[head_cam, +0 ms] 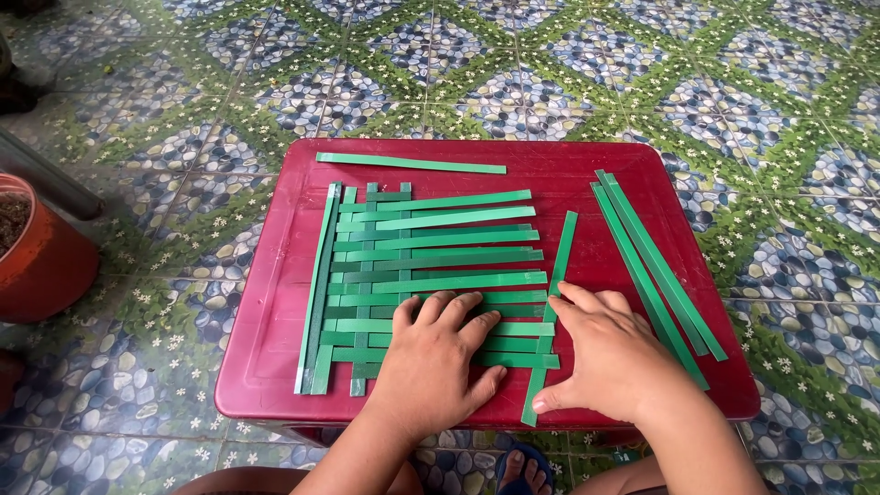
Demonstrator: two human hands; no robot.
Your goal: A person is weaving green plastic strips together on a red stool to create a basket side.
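Both hands lie open — left hand point(434, 356) flat on the woven mat point(431, 275), right hand point(600, 353) apparently touching an upright strip point(553, 302) at the mat's right edge — running near-to-far on the red worktop point(275, 302).

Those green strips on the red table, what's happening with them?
A person is weaving flat green strips into a mat on a low red table. The left hand lies flat on the woven part, pressing it down. The right hand rests on an upright strip at the mat's right edge. Spare strips lie to the right, and one strip lies along the far side.
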